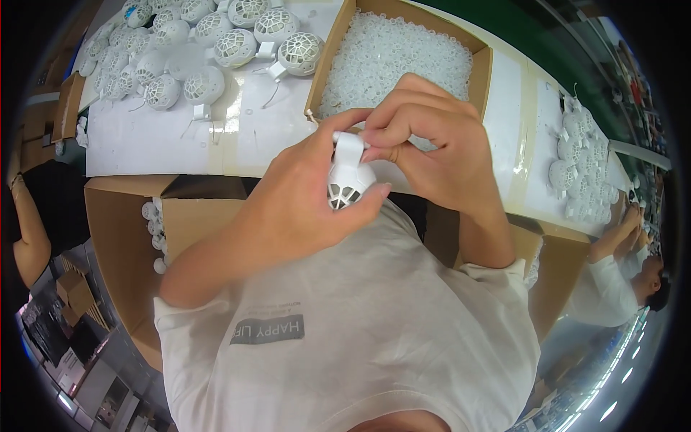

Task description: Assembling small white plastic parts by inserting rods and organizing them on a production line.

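Note:
My left hand [295, 191] is wrapped round a white plastic ball-shaped housing [350, 175] with a lattice face and a square neck, the neck pointing away from me. At the side of that neck, the thumb and forefinger of my right hand [435, 147] are pinched together. Whatever sits between those right fingertips, if anything, is too small and covered to make out. Just beyond my hands stands a shallow cardboard box [486, 79] filled with small clear plastic pieces [399, 57].
Many similar lattice balls [162, 90] lie at the table's far left, and another group [576, 162] is at the right. Open cardboard cartons [129, 245] stand below the near edge of the white table [259, 144]. Co-workers sit at both sides, one in a white sleeve [604, 291].

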The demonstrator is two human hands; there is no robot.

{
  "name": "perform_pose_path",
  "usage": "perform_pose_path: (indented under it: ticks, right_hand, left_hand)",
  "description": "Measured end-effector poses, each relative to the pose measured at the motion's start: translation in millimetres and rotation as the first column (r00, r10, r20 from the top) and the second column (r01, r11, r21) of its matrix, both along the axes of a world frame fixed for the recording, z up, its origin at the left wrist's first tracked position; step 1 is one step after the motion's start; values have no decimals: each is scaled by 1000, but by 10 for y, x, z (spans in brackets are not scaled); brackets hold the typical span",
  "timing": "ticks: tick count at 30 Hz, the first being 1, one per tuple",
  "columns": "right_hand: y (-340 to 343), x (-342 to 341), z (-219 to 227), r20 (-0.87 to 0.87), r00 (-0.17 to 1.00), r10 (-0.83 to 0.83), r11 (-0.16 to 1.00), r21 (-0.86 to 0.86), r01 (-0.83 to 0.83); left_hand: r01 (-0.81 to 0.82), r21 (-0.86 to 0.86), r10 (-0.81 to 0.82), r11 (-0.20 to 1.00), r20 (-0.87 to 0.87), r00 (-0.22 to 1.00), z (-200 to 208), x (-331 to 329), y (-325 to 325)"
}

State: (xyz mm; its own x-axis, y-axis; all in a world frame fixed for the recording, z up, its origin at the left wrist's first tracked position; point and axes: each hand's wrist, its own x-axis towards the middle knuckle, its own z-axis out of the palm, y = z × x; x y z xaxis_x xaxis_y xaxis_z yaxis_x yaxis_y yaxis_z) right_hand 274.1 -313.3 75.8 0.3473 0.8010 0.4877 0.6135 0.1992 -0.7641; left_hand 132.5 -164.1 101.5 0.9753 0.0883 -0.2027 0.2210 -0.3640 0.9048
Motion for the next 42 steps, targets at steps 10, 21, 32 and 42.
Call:
perform_pose_path:
  ticks: [10,21,32,42]
  right_hand:
    - [-70,107,-290,72,924,-375,868,-323,377]
    - [30,72,-399,475,775,-416,627,-467,623]
    - [-14,135,-243,105,804,-585,671,-494,553]
    - [46,-12,-159,-499,800,-333,941,-226,251]
  left_hand:
    - [-85,687,503,722,-436,746,412,-1723,1389]
    - [-215,833,-62,510,285,957,-263,-653,1811]
    - [-13,648,-172,762,221,960,-370,-144,1996]
    - [-161,-748,362,643,112,925,-478,29,738]
